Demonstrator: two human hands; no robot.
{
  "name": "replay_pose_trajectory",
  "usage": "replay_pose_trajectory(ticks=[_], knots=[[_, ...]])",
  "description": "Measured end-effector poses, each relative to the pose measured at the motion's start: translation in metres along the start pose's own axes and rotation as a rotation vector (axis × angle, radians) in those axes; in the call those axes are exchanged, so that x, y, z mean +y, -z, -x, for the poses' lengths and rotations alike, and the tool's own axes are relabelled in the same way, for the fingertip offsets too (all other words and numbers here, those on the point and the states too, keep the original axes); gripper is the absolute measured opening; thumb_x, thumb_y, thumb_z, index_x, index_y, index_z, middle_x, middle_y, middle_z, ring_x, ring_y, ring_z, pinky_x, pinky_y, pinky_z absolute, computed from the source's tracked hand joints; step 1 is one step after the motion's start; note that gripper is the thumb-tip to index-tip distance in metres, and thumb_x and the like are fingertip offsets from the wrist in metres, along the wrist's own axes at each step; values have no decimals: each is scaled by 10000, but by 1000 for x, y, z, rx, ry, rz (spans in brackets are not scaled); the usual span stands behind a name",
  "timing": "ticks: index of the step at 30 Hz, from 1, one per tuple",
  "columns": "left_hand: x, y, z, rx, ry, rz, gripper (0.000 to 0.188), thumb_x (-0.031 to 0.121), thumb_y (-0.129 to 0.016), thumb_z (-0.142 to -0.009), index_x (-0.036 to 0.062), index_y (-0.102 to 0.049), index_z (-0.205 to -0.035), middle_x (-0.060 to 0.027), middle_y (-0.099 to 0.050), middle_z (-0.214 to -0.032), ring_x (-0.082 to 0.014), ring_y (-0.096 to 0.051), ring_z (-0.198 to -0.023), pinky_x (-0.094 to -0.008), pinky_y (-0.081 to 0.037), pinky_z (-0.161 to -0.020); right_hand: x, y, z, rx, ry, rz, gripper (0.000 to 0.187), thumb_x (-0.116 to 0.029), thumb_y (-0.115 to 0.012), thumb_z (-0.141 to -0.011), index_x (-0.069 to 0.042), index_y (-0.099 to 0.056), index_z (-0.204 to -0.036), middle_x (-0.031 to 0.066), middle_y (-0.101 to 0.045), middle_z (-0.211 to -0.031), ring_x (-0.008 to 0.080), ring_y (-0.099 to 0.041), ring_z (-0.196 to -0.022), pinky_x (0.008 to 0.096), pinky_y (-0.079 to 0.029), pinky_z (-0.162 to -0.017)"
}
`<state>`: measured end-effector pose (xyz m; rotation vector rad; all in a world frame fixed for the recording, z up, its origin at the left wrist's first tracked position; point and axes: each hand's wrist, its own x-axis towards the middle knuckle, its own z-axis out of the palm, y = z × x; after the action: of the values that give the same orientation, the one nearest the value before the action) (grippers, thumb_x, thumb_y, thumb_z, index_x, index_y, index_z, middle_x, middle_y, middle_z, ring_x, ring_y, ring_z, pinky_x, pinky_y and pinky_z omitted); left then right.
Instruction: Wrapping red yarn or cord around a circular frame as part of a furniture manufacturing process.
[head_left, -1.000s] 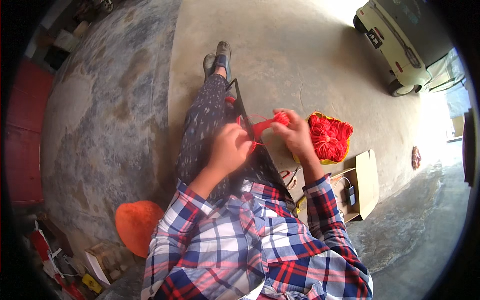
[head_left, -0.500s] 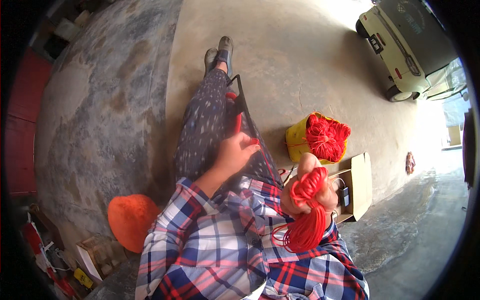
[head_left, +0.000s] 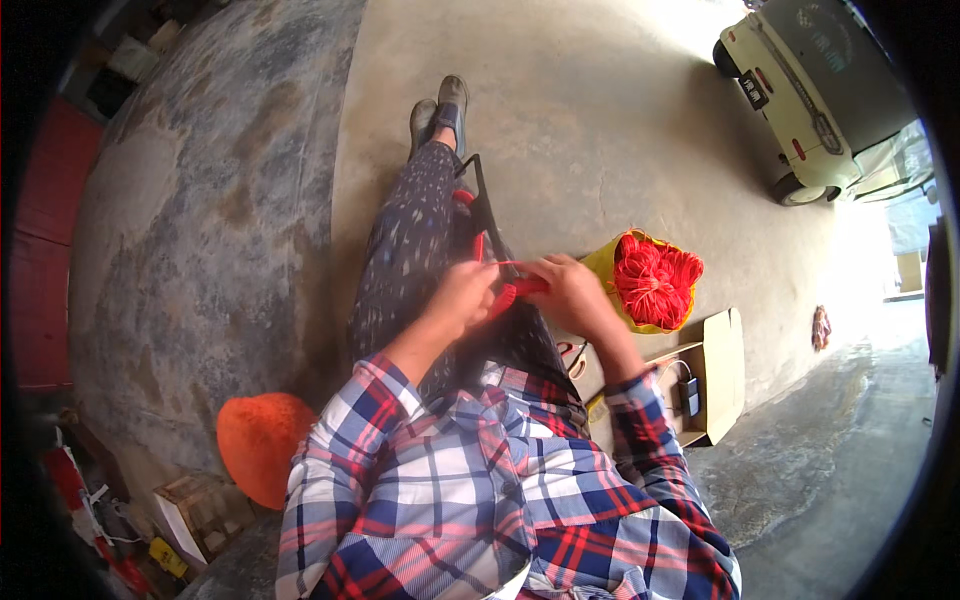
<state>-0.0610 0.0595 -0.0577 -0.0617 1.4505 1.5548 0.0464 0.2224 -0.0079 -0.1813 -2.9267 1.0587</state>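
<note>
A thin black frame [head_left: 484,205] lies along my lap, with red cord wrapped on parts of it. At the frame, my left hand [head_left: 464,298] has its fingers closed, pinching the red cord [head_left: 507,264]. That strand runs across to my right hand [head_left: 568,292], whose fingers are closed round the cord just right of the frame. Thicker red cord [head_left: 508,298] shows between and below both hands. Some of it is hidden by my fingers, and slight blur hides their exact hold.
To the right stand a yellow container [head_left: 605,262] heaped with red cord [head_left: 657,278] and an open cardboard box [head_left: 722,375] with a dark device. Scissors [head_left: 572,358] lie by my right forearm. An orange rounded object [head_left: 264,448] is at left; a parked vehicle [head_left: 800,110] stands far right.
My right hand, with the red cord bundle, has swung from near my chest forward and left to the frame. A strand now stretches between both hands, and the scissors have come into sight.
</note>
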Motion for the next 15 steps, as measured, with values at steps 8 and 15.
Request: replay_pose_trajectory(ticks=[8,15], knots=[[15,11,-7,404,-607,-657,289,223,-577,-902,40,-569,-677,-29,-574,-583,-65,-479,-449,-242,-347,-373,19,-42,-8,240,-13,-658,205,-75,-717,-781,-8,-642,-959,120,-629,-972,230,-636,-854,323,-510,-738],[50,-20,19,-80,-56,280,171,206,-627,-911,79,-570,-812,47,-447,-565,-39,-360,-390,-192,-265,-340,12,-37,-9,247,14,-810,316,-92,-757,-777,-40,-673,-1077,31,-603,-944,139,-598,-881,298,-494,-812]])
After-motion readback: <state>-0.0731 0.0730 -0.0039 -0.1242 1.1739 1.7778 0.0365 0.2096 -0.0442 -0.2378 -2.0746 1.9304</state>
